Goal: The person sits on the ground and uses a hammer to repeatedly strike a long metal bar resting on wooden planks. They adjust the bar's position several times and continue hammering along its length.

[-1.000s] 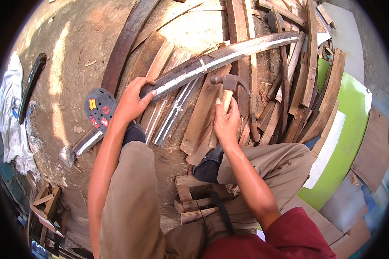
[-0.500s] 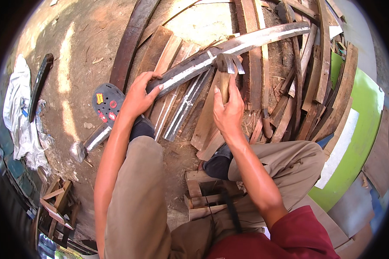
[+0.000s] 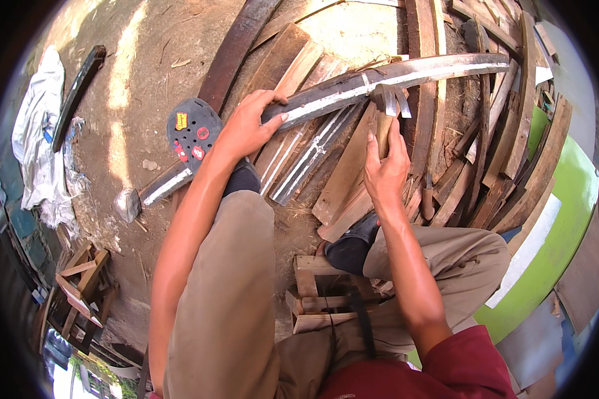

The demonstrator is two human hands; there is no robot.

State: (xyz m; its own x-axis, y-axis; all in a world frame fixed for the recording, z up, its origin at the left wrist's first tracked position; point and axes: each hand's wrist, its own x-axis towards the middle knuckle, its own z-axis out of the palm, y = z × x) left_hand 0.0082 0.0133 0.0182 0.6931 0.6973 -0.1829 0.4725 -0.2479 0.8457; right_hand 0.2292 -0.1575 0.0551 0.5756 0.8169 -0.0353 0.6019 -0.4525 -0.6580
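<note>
My left hand (image 3: 251, 126) is closed around the near end of a long dark curved plank (image 3: 333, 94) with a white stripe along its side. In my right hand (image 3: 387, 166) is a claw hammer (image 3: 387, 100), gripped by its wooden handle close under the head. Its head is right beside the plank's striped side; whether they touch I cannot tell. Below the plank lie another white-striped board (image 3: 318, 151) and a plain wooden block (image 3: 350, 174). My left foot, in a dark clog (image 3: 197, 136), is beside my left forearm.
Boards and offcuts (image 3: 512, 166) are heaped at the right, by a green sheet (image 3: 566, 219). A small wooden stool (image 3: 306, 276) is under me. White sacking (image 3: 40, 139) and a dark striped wood piece (image 3: 78, 93) lie at the left, with a stone-like lump (image 3: 127, 205) nearer.
The whole view has shifted, so most things appear farther right. My left hand still holds the plank end and my right the hammer, both in nearly the same place against the plank.
</note>
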